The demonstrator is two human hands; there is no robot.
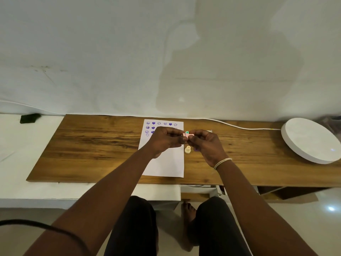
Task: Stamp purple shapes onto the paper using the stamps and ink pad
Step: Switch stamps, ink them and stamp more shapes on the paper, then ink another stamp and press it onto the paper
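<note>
A white paper (166, 163) lies on the wooden table (92, 145), with rows of purple smiley and heart prints along its far end. My left hand (165, 140) and my right hand (206, 145) meet above the paper's right edge. Both pinch a small pink stamp (186, 135) with a green part on top. A cream stamp (187, 150) stands on the table just right of the paper. A sliver of purple, perhaps the ink pad (196, 149), peeks out under my right hand; most of it is hidden.
A round white disc (310, 139) lies at the table's right end, and a white cable (239, 126) runs to it along the back edge. A white wall stands behind. A dark object (29, 118) rests on the white surface at the left.
</note>
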